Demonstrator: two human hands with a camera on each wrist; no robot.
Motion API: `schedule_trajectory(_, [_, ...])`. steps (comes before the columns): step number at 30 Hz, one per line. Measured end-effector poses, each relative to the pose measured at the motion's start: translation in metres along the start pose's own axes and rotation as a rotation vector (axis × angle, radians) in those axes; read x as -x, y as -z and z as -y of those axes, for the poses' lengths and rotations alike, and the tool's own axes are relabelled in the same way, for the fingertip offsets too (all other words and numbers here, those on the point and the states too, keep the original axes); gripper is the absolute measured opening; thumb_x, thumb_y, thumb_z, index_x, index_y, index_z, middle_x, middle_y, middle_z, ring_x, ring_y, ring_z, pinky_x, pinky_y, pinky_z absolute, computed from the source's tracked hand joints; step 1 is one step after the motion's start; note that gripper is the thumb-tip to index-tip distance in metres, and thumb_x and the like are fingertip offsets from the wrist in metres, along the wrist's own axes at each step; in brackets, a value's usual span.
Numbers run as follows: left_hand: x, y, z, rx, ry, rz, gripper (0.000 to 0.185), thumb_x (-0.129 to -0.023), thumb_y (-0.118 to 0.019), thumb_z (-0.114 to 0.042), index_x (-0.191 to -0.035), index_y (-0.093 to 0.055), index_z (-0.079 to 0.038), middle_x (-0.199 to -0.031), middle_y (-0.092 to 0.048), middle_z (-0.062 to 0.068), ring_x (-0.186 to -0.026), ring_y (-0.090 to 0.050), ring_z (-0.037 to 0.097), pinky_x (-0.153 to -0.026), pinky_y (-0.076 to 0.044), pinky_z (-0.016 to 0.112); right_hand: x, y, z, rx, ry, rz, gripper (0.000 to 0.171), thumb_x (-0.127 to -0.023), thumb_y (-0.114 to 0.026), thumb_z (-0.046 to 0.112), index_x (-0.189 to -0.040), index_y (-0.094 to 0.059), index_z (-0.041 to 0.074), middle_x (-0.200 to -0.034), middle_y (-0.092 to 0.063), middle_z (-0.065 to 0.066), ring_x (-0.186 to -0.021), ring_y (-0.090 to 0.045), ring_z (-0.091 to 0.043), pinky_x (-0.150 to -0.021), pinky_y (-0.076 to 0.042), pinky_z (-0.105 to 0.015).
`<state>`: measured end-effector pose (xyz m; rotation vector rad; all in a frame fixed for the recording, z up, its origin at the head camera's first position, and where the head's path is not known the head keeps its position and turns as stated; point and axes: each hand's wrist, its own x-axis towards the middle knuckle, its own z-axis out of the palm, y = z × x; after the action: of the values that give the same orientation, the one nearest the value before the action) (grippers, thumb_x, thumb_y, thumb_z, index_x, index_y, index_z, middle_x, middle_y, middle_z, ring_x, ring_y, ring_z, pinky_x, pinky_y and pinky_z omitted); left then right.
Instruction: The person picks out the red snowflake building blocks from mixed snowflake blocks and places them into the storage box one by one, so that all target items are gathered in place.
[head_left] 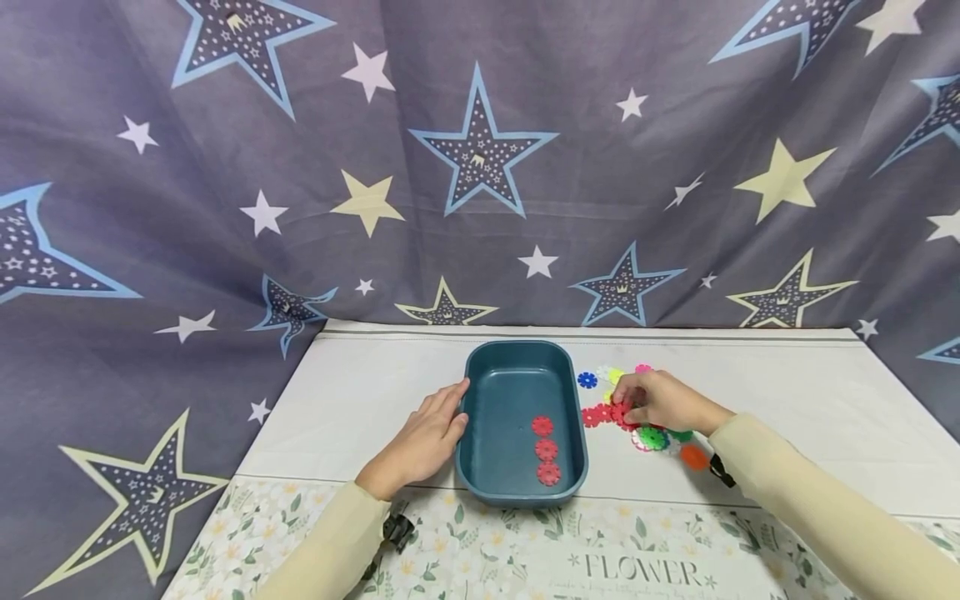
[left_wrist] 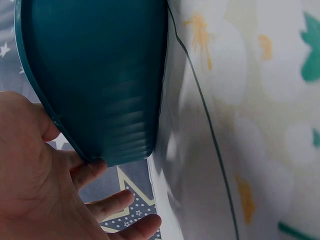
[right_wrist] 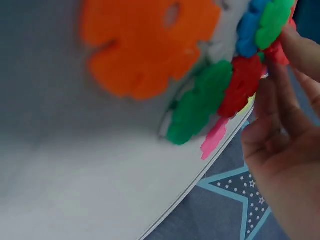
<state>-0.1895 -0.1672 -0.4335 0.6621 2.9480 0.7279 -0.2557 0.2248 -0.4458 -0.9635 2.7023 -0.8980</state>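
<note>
A dark teal plastic bin [head_left: 487, 492] stands mid-table with three red notched plastic discs [head_left: 547, 450] in a row on its floor. My left hand [head_left: 423, 442] rests against the bin's left rim, fingers extended; the left wrist view shows fingertips [left_wrist: 95, 170] at the bin's edge. Right of the bin, my right hand [head_left: 660, 400] reaches down into a loose pile of discs. Thumb and fingers pinch a red disc [head_left: 619, 412], partly hidden by the fingers. In the right wrist view that red disc [right_wrist: 276, 53] shows between the fingers beside a light green disc [right_wrist: 274, 22].
Around the right hand lie a blue disc [head_left: 587, 380], more red discs [head_left: 594, 416], a green disc [head_left: 653, 438], an orange disc [head_left: 694, 456] and yellow and pink ones. A floral cloth [head_left: 450, 558] covers the table's near side. A star-patterned curtain [head_left: 525, 242] hangs behind.
</note>
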Motion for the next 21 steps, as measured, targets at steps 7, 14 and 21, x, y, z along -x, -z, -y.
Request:
schedule_trajectory(7, [0.000,0.000,0.000,-0.001,-0.007,-0.003,0.052,-0.104,-0.033,-0.028,-0.152,-0.020,-0.013,-0.151,-0.026,0.004,-0.136,-0.025,0.025,-0.105,-0.024,0.051,-0.004,0.017,0.025,0.028,0.071,-0.088,0.018,-0.079,-0.075,0.002,-0.084,-0.069,0.019,-0.075,-0.063,0.011,-0.065,-0.054,-0.009,-0.059,-0.045,-0.028])
schedule_trajectory(14, [0.001,0.000,0.002,0.000,-0.002,-0.003,0.052,-0.104,-0.033,-0.029,-0.152,-0.021,-0.014,-0.151,-0.027,0.004,-0.137,-0.024,0.025,-0.104,-0.024,0.053,-0.027,0.028,0.077,0.091,0.184,-0.121,0.018,-0.078,-0.076,0.004,-0.087,-0.071,0.020,-0.085,-0.063,0.012,-0.077,-0.056,-0.008,-0.068,-0.048,-0.032])
schedule_trajectory(21, [0.001,0.001,0.001,-0.003,-0.014,-0.012,0.052,-0.104,-0.034,-0.029,-0.152,-0.022,-0.013,-0.151,-0.028,0.004,-0.136,-0.025,0.024,-0.102,-0.026,0.054,-0.053,0.017,0.093,0.097,0.334,-0.060,0.018,-0.078,-0.077,0.004,-0.086,-0.072,0.020,-0.083,-0.061,0.011,-0.078,-0.054,-0.012,-0.066,-0.049,-0.029])
